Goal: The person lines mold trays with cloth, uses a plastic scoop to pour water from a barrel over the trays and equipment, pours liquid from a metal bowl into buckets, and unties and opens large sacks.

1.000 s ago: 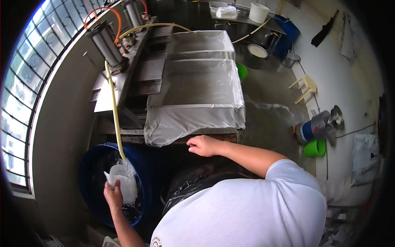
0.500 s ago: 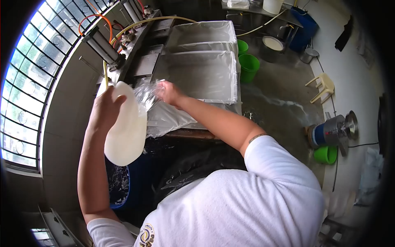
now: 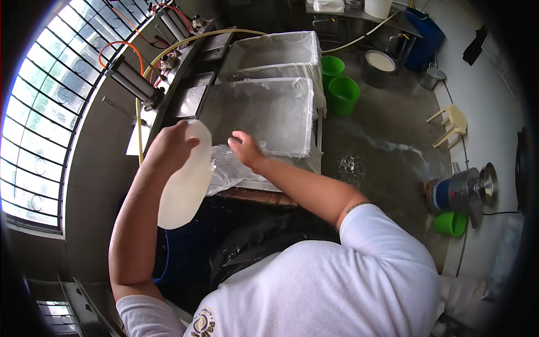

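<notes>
My left hand (image 3: 171, 147) grips the upper part of a long, off-white, rounded flat sheet (image 3: 188, 185), with the thumb on the near face. The sheet hangs tilted above the dark area beside the worktable, and its material is unclear. To its right, my right hand (image 3: 244, 149) is apart from the sheet, fingers slightly curved and holding nothing visible. It hovers by the near corner of a cloth-lined tray (image 3: 310, 121). Below it, thin whitish cloth or film (image 3: 224, 171) lies loosely over the table's near edge.
A second lined tray (image 3: 316, 50) stands behind the first. Metal cylinders (image 3: 132, 78) with orange and yellow hoses line the left side. Green buckets (image 3: 343, 96), a cream stool (image 3: 452, 123) and a machine (image 3: 463, 188) stand right. Crumpled clear material (image 3: 351, 164) lies on the wet floor.
My right hand has let go of the crumpled clear plastic film and moved away from the sheet. My left hand still holds the sheet, now turned more edge-on. The view has shifted slightly.
</notes>
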### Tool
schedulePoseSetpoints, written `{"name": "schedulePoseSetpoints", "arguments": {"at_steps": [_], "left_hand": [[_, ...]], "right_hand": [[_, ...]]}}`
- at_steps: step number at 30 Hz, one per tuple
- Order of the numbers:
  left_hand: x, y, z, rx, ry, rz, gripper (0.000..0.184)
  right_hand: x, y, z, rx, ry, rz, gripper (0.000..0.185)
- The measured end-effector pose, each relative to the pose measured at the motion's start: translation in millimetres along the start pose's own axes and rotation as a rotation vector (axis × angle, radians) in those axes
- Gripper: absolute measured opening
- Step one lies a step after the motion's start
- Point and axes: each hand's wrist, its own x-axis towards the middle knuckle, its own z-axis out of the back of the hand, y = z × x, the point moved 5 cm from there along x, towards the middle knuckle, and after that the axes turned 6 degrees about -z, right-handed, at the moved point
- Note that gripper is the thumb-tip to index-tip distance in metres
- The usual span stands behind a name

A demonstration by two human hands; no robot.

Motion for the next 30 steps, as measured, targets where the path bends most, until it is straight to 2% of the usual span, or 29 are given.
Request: {"name": "schedulePoseSetpoints", "arguments": {"at_steps": [1, 3, 4, 6, 7, 9, 11, 13, 15, 17, 18, 20, 22, 24, 25, 27, 29, 30], "left_hand": [[3.3, -16.0, 3.0, 0.035, -0.022, -0.046, 0.041], [14.2, -44.9, 10.0, 0.136, 0.042, -0.097, 0.041], [19.3, -56.9, 13.7, 0.219, 0.016, -0.155, 0.038], [44.4, -47.9, 7.0, 0.273, 0.011, -0.205, 0.034], [57.4, -42.5, 1.1, 0.326, 0.007, -0.258, 0.030], [84.2, -8.8, -10.7, 0.500, 0.042, -0.207, 0.028], [90.7, 20.9, -3.2, 0.570, 0.038, -0.136, 0.029], [76.8, 48.7, 16.5, 0.459, -0.030, -0.060, 0.031], [42.8, 76.9, 31.6, 0.336, -0.123, 0.016, 0.033], [4.7, 120.3, 29.6, 0.266, -0.196, 0.097, 0.035], [-17.1, 142.8, 25.4, 0.258, -0.174, 0.176, 0.037], [-69.0, 189.9, 10.3, 0.244, -0.157, 0.271, 0.041], [-125.5, 245.9, -14.3, 0.250, -0.153, 0.332, 0.045], [-185.2, 320.8, -56.1, 0.255, -0.132, 0.434, 0.050], [-212.3, 351.4, -80.6, 0.245, -0.128, 0.493, 0.053], [-249.9, 363.1, -115.9, 0.260, 0.026, 0.757, 0.057], [-291.6, 441.4, -209.1, -0.026, 0.114, 0.737, 0.057], [-297.7, 443.1, -236.6, -0.103, 0.126, 0.730, 0.055]], "right_hand": [[5.5, -2.5, -2.7, 0.004, 0.001, 0.006, 0.049], [15.0, -5.3, -2.9, -0.003, -0.253, 0.057, 0.044], [21.2, -4.0, -9.2, -0.003, -0.251, 0.061, 0.044], [31.7, -1.2, -11.3, 0.024, -0.525, 0.043, 0.038], [45.8, 4.5, -21.6, 0.024, -0.526, 0.042, 0.038], [79.8, 10.5, -53.7, -0.609, -0.239, -0.142, 0.034], [61.7, 48.6, -67.4, 0.638, 0.141, -0.297, 0.029], [82.2, 34.1, -86.1, 0.610, 0.131, -0.295, 0.031], [77.8, 33.8, -100.1, 0.407, 0.435, -0.167, 0.032], [62.5, 9.3, -95.5, 0.272, 0.471, -0.118, 0.033], [29.0, 14.5, -78.3, 0.091, 0.330, 0.121, 0.031], [-8.2, 7.8, -41.3, -0.321, 0.278, 0.323, 0.032], [-45.6, -1.6, -9.8, -0.402, 0.319, 0.197, 0.034], [-78.1, -2.8, 11.3, -0.489, 0.449, -0.016, 0.034], [-89.3, -17.3, 17.5, -0.468, 0.447, 0.005, 0.033], [-105.4, -37.7, 21.4, -0.457, 0.444, 0.023, 0.033], [-116.3, -48.7, 20.9, -0.426, 0.445, -0.093, 0.033], [-118.2, -50.0, 17.3, -0.447, 0.436, -0.098, 0.034]]}}
